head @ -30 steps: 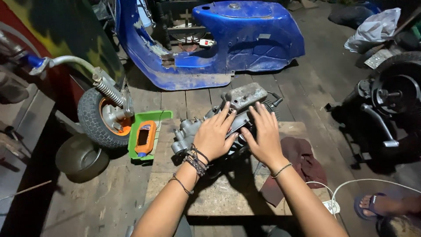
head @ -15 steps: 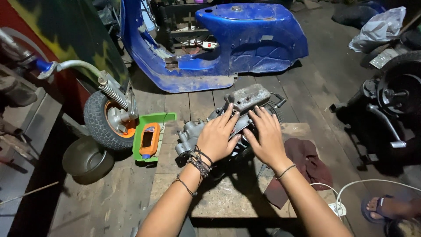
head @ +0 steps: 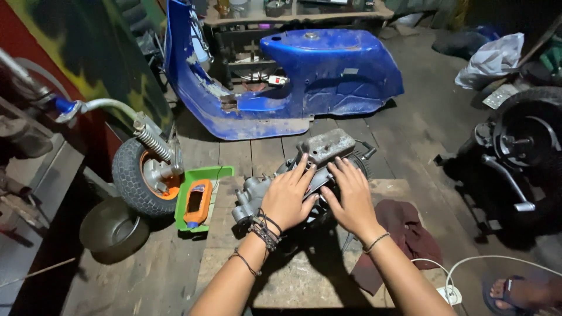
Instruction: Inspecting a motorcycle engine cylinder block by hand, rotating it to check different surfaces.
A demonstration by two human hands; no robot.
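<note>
A grey metal scooter engine block (head: 328, 146) lies on a worn wooden board (head: 304, 281) in front of me. My left hand (head: 288, 198) rests flat on its middle with fingers spread, dark bracelets at the wrist. My right hand (head: 351, 196) lies beside it on the engine's right side, fingers also spread and pressing on the casing. Neither hand is closed around a part. The engine's lower half is hidden under my hands.
A blue scooter body shell (head: 304, 76) lies behind. A front wheel with fork and spring (head: 143, 172) is at left, beside a green tray with an orange meter (head: 198, 202) and a metal bowl (head: 111, 231). A dark red rag (head: 404, 231), white cable (head: 468, 263), another engine (head: 521, 146) and someone's sandalled foot (head: 515, 292) are at right.
The view has shifted slightly toward the engine. Both hands stay on the engine with little movement, fingers shifting a bit over the casing.
</note>
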